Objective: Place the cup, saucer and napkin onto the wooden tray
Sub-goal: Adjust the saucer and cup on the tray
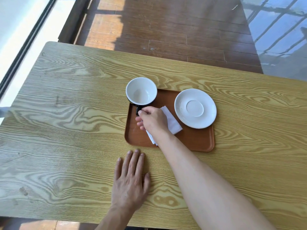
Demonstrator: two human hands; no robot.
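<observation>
Your right hand (pixel 153 119) pinches the cup (pixel 141 91) handle (black outside, white inside); left hand (pixel 131 178) lies flat, empty.

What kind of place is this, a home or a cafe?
Probably a cafe, though a home is possible: a cup and saucer on a serving tray, a wood-grain table beside a big window.

You are looking down from a single head-worn wide-angle camera, facing forward and steeply downward over the near edge of the surface (pixel 66 113). It sits close above it, with wooden floor (pixel 166 30) filling the top of the view beyond the far edge.
</observation>
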